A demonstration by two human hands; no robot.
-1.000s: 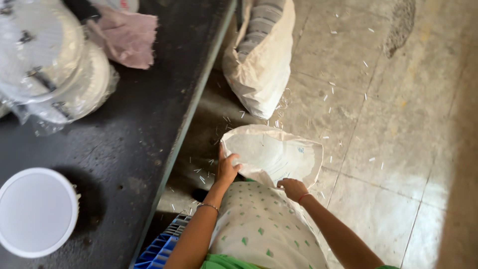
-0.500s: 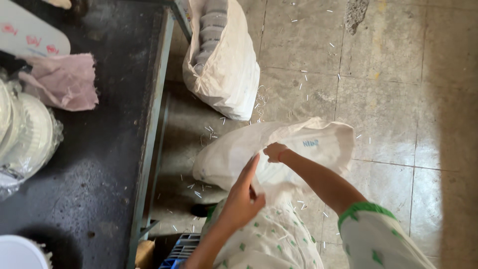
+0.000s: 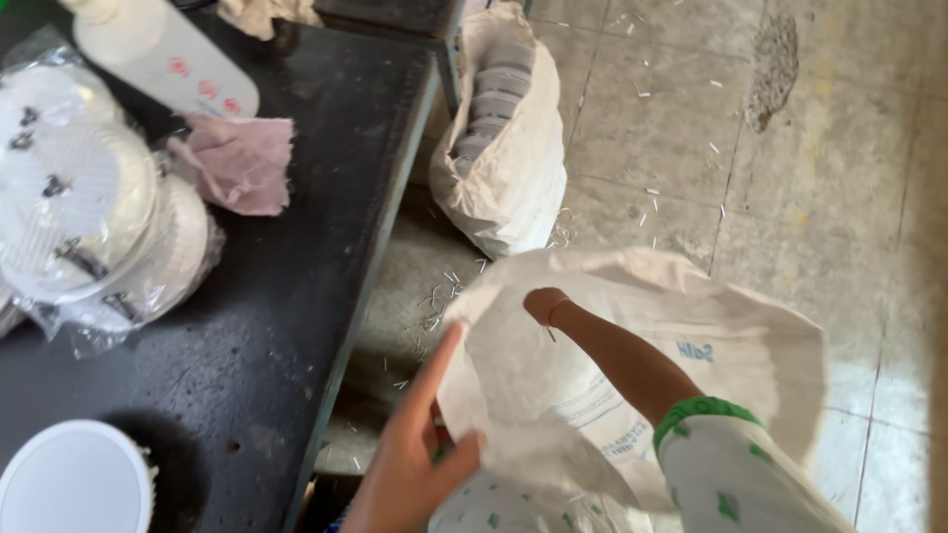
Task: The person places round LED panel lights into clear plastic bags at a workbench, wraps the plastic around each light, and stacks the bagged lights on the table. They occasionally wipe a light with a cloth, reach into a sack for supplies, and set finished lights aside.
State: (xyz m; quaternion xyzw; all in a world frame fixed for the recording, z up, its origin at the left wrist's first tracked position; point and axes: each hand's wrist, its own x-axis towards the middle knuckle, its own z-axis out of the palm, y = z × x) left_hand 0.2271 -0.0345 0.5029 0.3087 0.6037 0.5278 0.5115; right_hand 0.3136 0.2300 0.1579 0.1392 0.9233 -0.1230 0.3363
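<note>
**Both hands at the mouth of a white woven sack on the floor**

The tiled floor (image 3: pixel 810 128), strewn with pale slivers, spreads beyond and to the right of both hands. The dark tabletop (image 3: pixel 326 197) runs along to the left of the left hand. Between the hands stands the white woven sack (image 3: pixel 731 345), its mouth pulled open and its cloth crumpled, resting on the floor just beside the tabletop's edge.

The right hand (image 3: pixel 541 304) is pushed into the sack's open mouth; only the wrist and the heel of the hand show, so whether it is spread or closed cannot be told. The left hand (image 3: pixel 420 449) grips the near rim of the sack, thumb pinched over the cloth and forefinger stretched up along the edge.

Beyond the right hand a second sack (image 3: pixel 513 168), fuller, leans by the tabletop leg with stacked grey discs showing in its mouth. Left of the left hand lie bagged white round parts (image 3: pixel 89 227), then a pink cloth (image 3: pixel 242 168), a white bottle (image 3: pixel 158 59) and a white round lid (image 3: pixel 74 484).
</note>
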